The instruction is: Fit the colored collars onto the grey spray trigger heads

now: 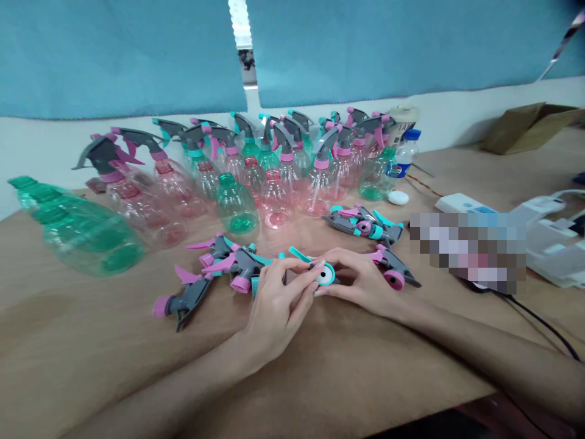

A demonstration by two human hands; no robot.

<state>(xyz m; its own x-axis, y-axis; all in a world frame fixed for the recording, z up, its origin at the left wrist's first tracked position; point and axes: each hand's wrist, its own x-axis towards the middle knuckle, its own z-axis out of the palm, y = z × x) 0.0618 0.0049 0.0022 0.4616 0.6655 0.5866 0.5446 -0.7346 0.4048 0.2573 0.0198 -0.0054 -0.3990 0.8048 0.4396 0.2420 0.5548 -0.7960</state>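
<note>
Holds a teal-collared spray head [326, 274] over the table [320, 366], white-faced end toward the viewer. Pinches it from the right between thumb and fingers of the right hand [359, 277]; presses the left hand's [278, 299] fingertips together at the collar's rim, perhaps also on a small part, too blurred to tell. Includes loose heads [189, 299] lying to both sides, near the wrists and knuckles. Shows, farther back, pink and green bottles [237, 210], mostly topped with sprayers [286, 141], beside a blue-capped Pepsi bottle [404, 157].

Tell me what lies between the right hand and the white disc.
Loose spray heads lie between the right hand and disc, in the head view.
</note>
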